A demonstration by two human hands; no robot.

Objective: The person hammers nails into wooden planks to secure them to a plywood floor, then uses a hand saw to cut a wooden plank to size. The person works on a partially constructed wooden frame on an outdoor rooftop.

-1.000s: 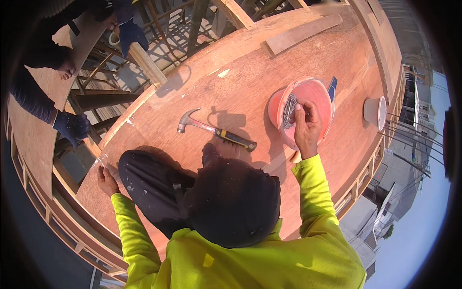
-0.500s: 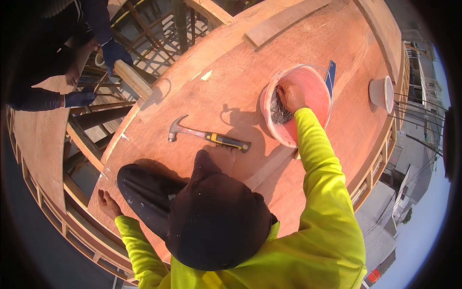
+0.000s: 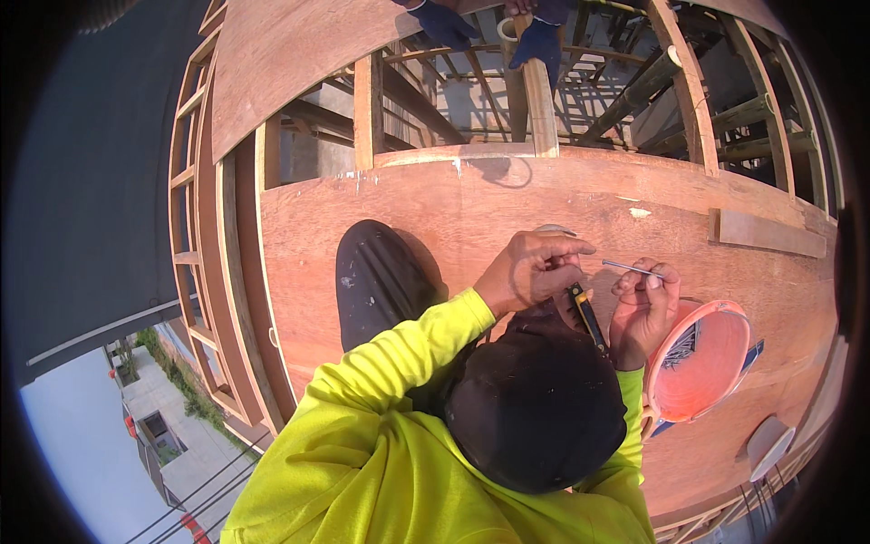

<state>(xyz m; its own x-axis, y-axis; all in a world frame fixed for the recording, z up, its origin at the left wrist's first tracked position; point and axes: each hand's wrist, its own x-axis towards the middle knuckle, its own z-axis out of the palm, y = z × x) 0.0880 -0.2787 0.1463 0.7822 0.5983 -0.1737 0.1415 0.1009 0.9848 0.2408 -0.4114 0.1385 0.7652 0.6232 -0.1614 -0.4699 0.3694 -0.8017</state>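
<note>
Head view: right hand (image 3: 642, 308) pinches a nail (image 3: 632, 267) above the plywood (image 3: 408, 208), beside the pink bucket (image 3: 702, 363). Left hand (image 3: 530, 270) is clenched around the hammer (image 3: 587, 317). Best to stand the nail upright and tap gently first.

pink bucket (image 3: 702, 363), silver nail (image 3: 632, 267)
</note>
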